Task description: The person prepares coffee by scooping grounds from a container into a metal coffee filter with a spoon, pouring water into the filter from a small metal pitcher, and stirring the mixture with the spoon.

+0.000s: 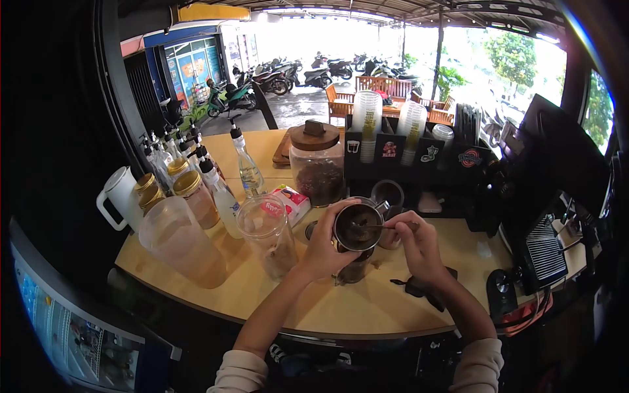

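My left hand [321,245] is wrapped round the left side of a metal cup [359,227] with dark contents, its mouth facing the camera. My right hand [419,247] pinches a thin spoon [386,227] whose far end reaches into the cup. Below the cup stands a dark jar [356,267], partly hidden by it. To the left of my left hand is a clear plastic container [268,239] with a little brown content. A small black item [426,288] lies on the counter below my right hand.
A wooden-lidded jar [316,167] stands behind the cup, beside a pink and white box [291,202]. Pump bottles [246,160], a frosted pitcher [183,242] and a white jug [121,196] are at left. A black rack [406,154] holds stacked cups. A machine [544,249] stands right.
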